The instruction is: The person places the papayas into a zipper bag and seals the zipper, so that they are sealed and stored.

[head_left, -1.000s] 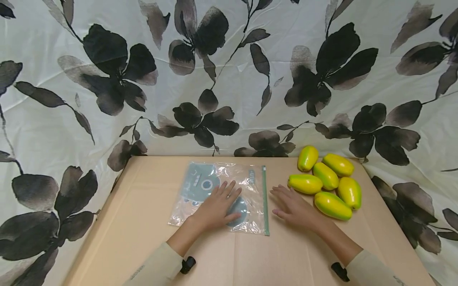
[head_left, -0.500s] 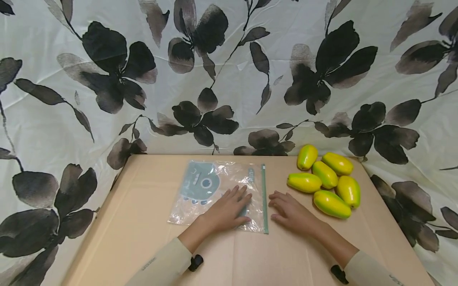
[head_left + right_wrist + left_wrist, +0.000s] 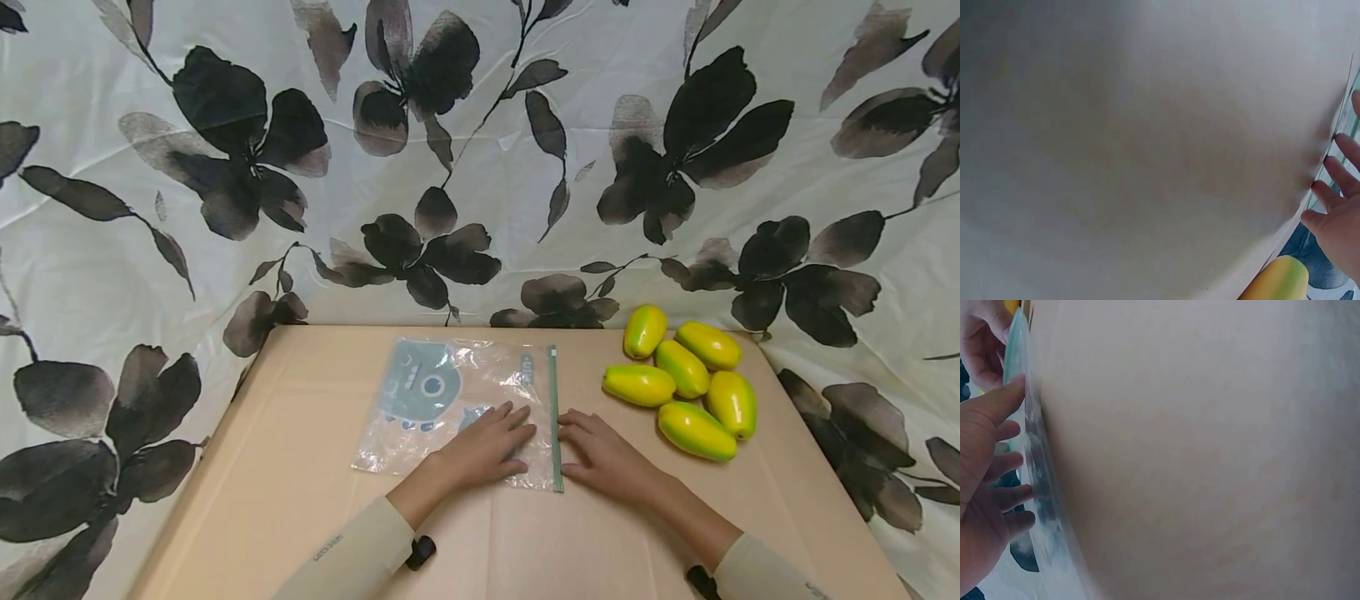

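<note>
A clear zip bag [image 3: 487,354] with blue cartoon prints lies flat on the cardboard-coloured table, its green zip strip [image 3: 555,417] to the right. My left hand [image 3: 483,450] rests on the bag's right half with spread, fairly straight fingers. In the left wrist view, the fingertips of the left hand [image 3: 988,465] touch the plastic. My right hand [image 3: 611,458] is at the zip strip, its fingertips at or just beside the green edge. The right wrist view shows the right hand [image 3: 1341,219] with loosely bent fingers touching the surface; no pinch on the bag is visible.
Several shiny yellow-green oval fruits [image 3: 681,368] sit grouped at the table's back right, beyond my right hand. Behind the table [image 3: 285,500] hangs a white cloth [image 3: 525,167] with dark flowers. A black wrist strap [image 3: 422,552] shows at the left sleeve.
My left hand has slid rightwards and slightly nearer me across the bag. The right hand has shifted left to the zip strip. Bag and fruits stay where they were.
</note>
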`<move>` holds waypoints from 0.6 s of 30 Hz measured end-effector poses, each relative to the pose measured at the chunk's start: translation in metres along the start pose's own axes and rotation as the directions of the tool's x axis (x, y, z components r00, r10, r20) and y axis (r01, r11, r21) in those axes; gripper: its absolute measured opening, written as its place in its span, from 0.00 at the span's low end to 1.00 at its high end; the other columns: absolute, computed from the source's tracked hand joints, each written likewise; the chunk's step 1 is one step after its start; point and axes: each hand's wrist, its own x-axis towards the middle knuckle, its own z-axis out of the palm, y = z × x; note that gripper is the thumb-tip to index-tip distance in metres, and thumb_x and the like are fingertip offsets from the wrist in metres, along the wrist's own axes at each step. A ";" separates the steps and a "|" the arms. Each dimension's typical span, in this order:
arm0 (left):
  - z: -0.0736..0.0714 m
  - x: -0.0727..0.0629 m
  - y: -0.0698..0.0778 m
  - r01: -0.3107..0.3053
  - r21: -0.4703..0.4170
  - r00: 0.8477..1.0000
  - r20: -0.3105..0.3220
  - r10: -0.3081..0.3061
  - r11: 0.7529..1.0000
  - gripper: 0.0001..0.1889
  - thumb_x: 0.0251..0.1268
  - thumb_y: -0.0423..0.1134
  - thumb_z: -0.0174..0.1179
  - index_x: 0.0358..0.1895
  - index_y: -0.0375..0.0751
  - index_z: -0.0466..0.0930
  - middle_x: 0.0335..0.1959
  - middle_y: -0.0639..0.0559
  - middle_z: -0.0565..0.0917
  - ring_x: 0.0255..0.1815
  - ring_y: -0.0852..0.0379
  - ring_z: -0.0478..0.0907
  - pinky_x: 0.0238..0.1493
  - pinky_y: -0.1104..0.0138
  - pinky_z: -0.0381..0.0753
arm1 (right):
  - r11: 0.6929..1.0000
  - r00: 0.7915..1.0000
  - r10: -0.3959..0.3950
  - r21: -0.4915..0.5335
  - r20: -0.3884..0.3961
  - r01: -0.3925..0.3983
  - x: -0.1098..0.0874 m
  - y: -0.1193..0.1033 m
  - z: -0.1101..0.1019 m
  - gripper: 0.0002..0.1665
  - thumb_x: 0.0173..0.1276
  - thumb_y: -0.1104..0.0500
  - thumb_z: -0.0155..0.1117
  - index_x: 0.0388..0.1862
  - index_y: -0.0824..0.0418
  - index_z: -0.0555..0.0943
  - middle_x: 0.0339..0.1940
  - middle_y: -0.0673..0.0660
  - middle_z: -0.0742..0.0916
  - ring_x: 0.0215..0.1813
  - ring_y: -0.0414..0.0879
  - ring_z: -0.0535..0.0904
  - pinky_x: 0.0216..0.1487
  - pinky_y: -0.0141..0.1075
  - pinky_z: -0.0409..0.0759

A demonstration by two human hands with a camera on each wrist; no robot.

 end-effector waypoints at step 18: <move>0.004 0.005 -0.001 0.045 -0.053 0.995 -0.088 -0.049 0.998 0.29 0.68 0.57 0.65 0.68 0.49 0.78 0.77 0.47 0.71 0.79 0.43 0.65 0.78 0.53 0.66 | 0.997 0.997 0.065 -0.052 0.041 -0.063 0.002 -0.001 0.008 0.49 0.63 0.38 0.74 0.75 0.61 0.71 0.82 0.62 0.66 0.83 0.64 0.57 0.76 0.70 0.57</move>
